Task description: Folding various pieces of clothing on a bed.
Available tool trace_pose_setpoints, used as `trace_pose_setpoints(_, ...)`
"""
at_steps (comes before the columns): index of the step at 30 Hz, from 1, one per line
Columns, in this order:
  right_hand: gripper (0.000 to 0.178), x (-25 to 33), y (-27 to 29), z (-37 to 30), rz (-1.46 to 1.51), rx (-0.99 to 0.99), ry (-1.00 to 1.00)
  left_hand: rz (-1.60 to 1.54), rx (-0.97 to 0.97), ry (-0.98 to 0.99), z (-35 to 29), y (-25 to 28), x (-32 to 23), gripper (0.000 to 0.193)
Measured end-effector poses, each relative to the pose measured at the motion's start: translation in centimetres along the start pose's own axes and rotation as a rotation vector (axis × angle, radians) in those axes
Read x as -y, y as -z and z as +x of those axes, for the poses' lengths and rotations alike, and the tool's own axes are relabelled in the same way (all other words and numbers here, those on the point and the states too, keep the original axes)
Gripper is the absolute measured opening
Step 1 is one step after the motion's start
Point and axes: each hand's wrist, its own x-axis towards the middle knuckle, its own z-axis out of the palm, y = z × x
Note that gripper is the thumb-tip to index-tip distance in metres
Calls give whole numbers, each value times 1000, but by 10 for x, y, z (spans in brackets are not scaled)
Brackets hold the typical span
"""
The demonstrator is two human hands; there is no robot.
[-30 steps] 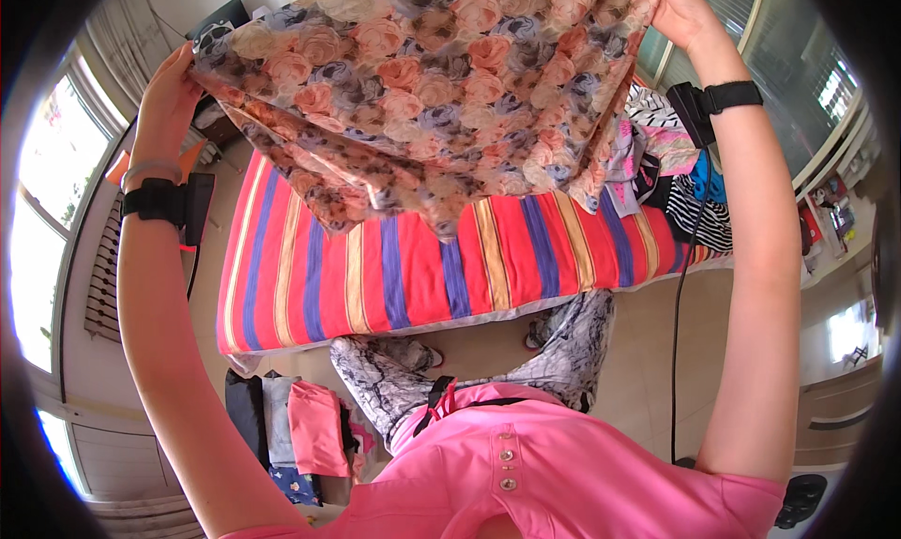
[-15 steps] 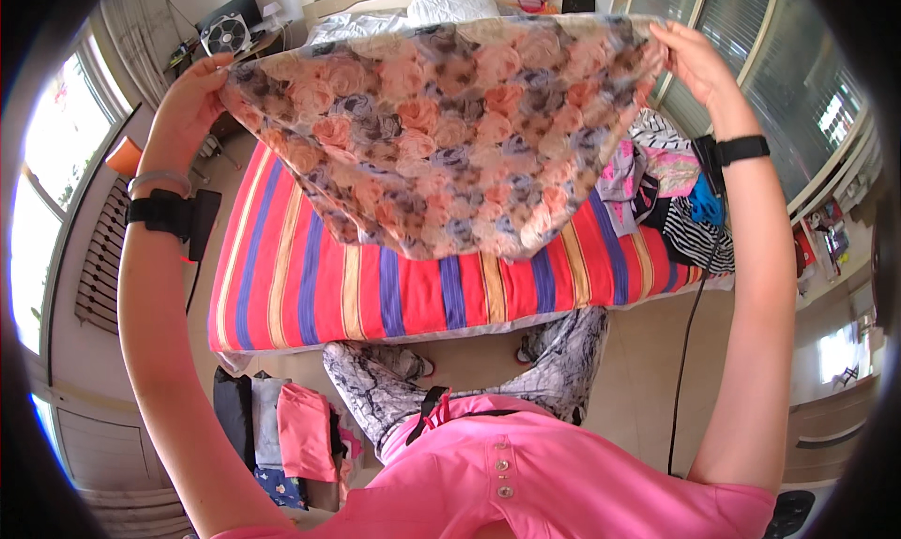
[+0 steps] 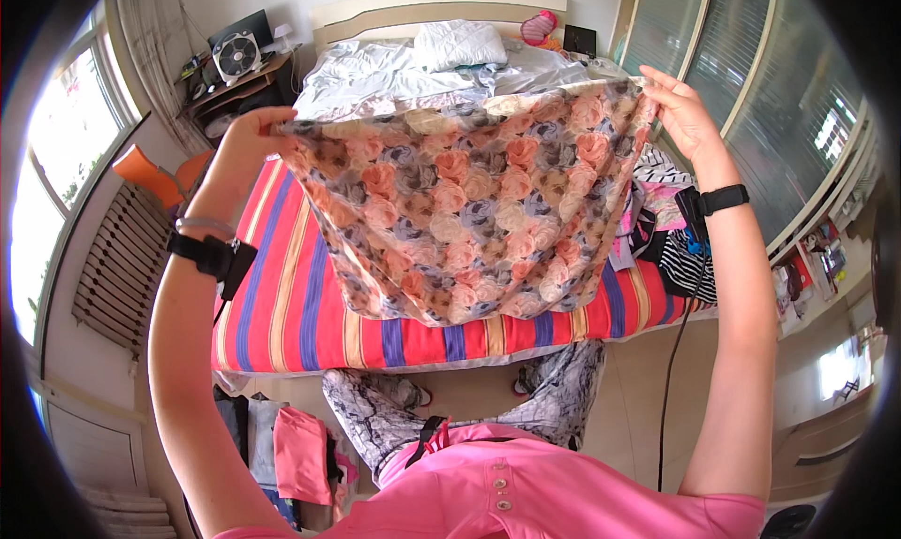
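A thin rose-print cloth (image 3: 469, 201) in peach, grey and blue hangs stretched between my two hands. My left hand (image 3: 253, 137) pinches its upper left corner, and my right hand (image 3: 680, 112) grips the upper right corner. The top edge runs nearly level between them, sagging slightly. Its lower part drapes in loose folds over the red striped bedspread (image 3: 267, 286), near the front of the bed. Whether the cloth is a garment or a flat sheet, I cannot tell.
Crumpled clothes (image 3: 685, 262) lie on the bed's right side. Folded clothes (image 3: 302, 455) sit on the floor at the lower left. A white pillow (image 3: 460, 45) rests at the far end. A box fan (image 3: 236, 57) stands on a desk. A black cable (image 3: 668, 398) hangs by my right arm.
Both hands have come down and slightly closer together, still gripping the corners. The cloth has dropped with them, and more of the bed's far end shows above it.
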Motion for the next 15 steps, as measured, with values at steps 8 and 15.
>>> trace_pose_setpoints(8,16,-21,32,-11,-1037,114,524,596,-248,-203,-18,2,21,14)
trace_pose_setpoints(15,20,-29,49,-14,-332,-28,189,-764,-145,24,-23,-32,-1,18)
